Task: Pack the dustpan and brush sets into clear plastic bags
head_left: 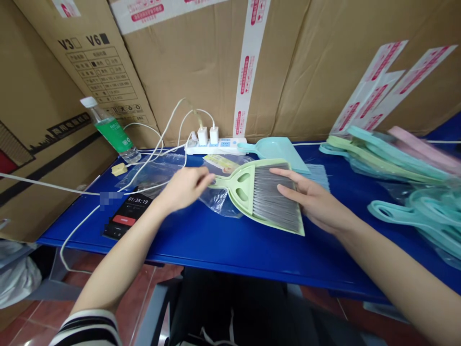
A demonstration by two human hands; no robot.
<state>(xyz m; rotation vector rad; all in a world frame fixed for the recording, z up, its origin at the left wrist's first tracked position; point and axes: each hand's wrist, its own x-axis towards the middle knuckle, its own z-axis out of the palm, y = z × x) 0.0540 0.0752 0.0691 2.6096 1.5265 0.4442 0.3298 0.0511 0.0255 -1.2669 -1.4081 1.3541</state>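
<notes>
A light green hand brush [275, 197] with grey bristles lies nested in a matching light green dustpan [266, 222], tilted above the blue table. My left hand [187, 187] is closed round the end of their handles at the left. At the bristle end, my right hand [317, 199] grips the right edge, with two digits lying over the bristles and the others hidden. Behind them is a light blue dustpan [279, 148], and pale blue bristles [319, 174] show beside it. Clear plastic film [223, 204] lies under the green set's handle.
Wrapped green, blue and pink dustpans [389, 161] and several blue ones [425, 216] are piled at the right. A power strip [230, 144] with chargers and white cables stands at the back. Left are a water bottle [115, 134] and a phone [126, 216]. Cardboard boxes [201, 62] wall the back.
</notes>
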